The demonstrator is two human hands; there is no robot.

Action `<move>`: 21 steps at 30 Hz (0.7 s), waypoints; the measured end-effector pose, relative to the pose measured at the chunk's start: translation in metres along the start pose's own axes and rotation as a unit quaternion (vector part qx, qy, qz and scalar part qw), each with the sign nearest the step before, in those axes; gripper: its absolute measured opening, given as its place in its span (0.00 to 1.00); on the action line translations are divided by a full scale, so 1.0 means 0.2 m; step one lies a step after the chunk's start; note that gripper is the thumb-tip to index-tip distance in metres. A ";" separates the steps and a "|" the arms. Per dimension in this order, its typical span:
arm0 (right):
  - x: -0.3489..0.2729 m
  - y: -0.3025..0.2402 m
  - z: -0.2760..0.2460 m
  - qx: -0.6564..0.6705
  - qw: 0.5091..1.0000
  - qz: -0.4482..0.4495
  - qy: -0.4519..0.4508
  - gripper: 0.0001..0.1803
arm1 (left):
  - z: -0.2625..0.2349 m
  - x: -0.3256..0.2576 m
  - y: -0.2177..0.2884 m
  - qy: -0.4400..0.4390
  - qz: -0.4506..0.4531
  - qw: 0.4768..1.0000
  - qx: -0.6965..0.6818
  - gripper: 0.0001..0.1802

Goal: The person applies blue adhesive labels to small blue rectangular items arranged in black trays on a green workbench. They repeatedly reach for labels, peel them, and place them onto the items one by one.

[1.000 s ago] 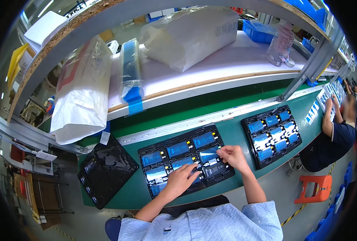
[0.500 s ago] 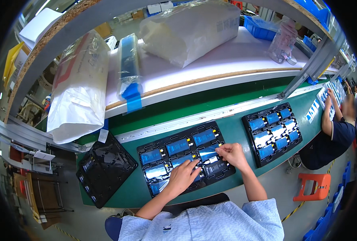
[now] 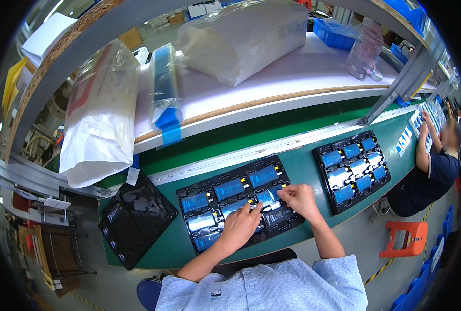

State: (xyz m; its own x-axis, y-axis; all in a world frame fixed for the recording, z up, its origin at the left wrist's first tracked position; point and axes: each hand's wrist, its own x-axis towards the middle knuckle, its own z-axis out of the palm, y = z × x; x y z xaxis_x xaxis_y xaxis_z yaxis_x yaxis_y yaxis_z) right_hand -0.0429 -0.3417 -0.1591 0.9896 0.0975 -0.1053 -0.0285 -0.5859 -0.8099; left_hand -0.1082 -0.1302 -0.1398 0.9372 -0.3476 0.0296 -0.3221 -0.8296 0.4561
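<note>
A black plastic tray (image 3: 185, 191) lies in front of me, with flat blue batteries (image 3: 229, 188) in its pockets. My left hand (image 3: 241, 226) is over the tray's middle, its fingers stretched and apart. Its fingertips are at the left end of a shiny battery (image 3: 268, 197) in the middle row. At that battery's right end, beside its yellow-marked tab, my right hand (image 3: 299, 199) has thumb and forefinger pinched together. Whatever the pinch holds is too small to make out. The left hand and wrist cover part of the batteries in the lower row.
Another filled black tray (image 3: 321, 155) sits to the right, and a stack of dark trays (image 3: 137, 217) to the left. Above the green bench (image 3: 292, 160) runs a shelf (image 3: 313, 78) with wrapped bags (image 3: 241, 41). A co-worker (image 3: 437, 155) sits far right near an orange stool (image 3: 404, 238).
My left hand has shifted slightly right, its fingertips now at the shiny battery. The right hand stays pinched in nearly the same place. The pale streak across that battery looks different.
</note>
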 end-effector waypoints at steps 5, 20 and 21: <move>-0.04 -0.07 0.03 -0.135 0.984 -0.097 0.067 0.10 | 0.00 0.00 0.01 0.009 0.001 1.000 0.010 0.19; -0.57 -0.10 0.13 0.306 0.829 0.035 -0.467 0.16 | -0.14 -0.45 0.10 -0.047 -0.080 0.872 -0.481 0.12; -0.59 -0.11 0.17 0.344 0.828 0.018 -0.443 0.15 | -0.10 -0.52 0.07 -0.022 -0.096 0.874 -0.476 0.12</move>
State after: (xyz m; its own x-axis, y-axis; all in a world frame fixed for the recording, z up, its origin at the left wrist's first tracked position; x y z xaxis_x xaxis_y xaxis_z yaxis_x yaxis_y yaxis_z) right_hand -0.1643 -0.3139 -0.1485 0.5032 0.8203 -0.2717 -0.4301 -0.0350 -0.9021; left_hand -0.2072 -0.0971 -0.1191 0.9489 -0.2756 -0.1539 0.1181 -0.1421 0.9828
